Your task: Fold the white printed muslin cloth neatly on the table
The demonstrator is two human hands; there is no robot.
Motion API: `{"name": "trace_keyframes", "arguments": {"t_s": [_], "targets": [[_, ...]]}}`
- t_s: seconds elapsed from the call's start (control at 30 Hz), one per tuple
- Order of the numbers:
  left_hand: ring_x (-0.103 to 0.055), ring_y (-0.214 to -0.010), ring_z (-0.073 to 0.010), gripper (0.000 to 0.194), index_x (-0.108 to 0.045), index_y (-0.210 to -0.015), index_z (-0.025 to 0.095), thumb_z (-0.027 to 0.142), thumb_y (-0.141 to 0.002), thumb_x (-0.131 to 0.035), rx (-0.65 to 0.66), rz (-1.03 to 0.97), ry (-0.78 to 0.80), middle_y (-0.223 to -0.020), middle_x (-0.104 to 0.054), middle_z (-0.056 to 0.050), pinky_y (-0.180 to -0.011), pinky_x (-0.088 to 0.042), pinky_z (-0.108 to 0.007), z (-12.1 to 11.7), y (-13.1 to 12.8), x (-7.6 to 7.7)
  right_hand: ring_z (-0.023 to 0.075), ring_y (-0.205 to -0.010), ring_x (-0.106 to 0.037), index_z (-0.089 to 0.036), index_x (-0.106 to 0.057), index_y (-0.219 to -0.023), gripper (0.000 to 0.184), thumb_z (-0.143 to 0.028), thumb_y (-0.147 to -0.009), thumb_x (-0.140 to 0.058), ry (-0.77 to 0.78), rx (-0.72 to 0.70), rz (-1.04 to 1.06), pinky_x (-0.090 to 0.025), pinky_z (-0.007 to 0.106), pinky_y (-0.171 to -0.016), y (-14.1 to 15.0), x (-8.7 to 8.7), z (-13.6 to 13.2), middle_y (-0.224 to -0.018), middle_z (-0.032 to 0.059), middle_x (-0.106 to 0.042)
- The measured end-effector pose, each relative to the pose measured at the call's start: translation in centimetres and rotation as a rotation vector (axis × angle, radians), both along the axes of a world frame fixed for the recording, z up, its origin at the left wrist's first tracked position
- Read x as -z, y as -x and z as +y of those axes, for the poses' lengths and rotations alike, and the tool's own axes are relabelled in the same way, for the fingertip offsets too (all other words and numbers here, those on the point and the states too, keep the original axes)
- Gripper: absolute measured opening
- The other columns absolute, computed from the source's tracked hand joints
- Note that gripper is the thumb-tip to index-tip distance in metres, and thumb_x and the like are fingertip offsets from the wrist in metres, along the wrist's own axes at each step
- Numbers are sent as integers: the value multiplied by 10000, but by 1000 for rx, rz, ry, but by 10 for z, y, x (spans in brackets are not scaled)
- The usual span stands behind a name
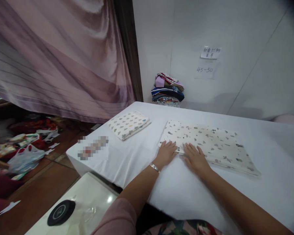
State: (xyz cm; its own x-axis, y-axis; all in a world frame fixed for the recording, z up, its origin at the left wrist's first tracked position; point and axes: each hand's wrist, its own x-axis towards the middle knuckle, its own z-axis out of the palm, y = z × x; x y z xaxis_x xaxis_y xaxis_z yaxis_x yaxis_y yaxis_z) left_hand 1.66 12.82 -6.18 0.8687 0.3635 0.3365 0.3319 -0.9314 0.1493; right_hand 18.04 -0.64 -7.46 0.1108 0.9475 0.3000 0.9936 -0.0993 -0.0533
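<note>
A white cloth with small grey and black prints (210, 140) lies folded into a long flat rectangle on the white-covered table (186, 192). My left hand (166, 152) rests on its near left corner, palm down, with a silver bracelet at the wrist. Just to the right, my right hand (195, 158) lies flat on the cloth's near edge, fingers spread. Neither hand grips anything. Farther left on the table sits a second folded cloth (129, 124), white with a grey cloud-like pattern, in a thicker, smaller bundle.
Behind the table, a stack of folded fabrics (168, 89) stands against the white wall. A pink curtain (88, 65) hangs at the left. Near my left arm is a cream surface with a black round object (61, 212). Bags (25, 160) lie on the floor.
</note>
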Motion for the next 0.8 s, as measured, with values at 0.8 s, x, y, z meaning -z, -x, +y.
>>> {"name": "trace_keyframes", "arguments": {"t_s": [0.8], "targets": [[-431,-1291,-265,369,-587,-1203,244,351,-948,-344,27,8,28,-1336,-547,-51,-1080,-284,-529,23,-7,1,242,-1387,-256,-213,-415,-1398,542,-499,-954,-295,125,300,213,-160,517,-1123,-86,-21,-94,-1482,80,-349]]}}
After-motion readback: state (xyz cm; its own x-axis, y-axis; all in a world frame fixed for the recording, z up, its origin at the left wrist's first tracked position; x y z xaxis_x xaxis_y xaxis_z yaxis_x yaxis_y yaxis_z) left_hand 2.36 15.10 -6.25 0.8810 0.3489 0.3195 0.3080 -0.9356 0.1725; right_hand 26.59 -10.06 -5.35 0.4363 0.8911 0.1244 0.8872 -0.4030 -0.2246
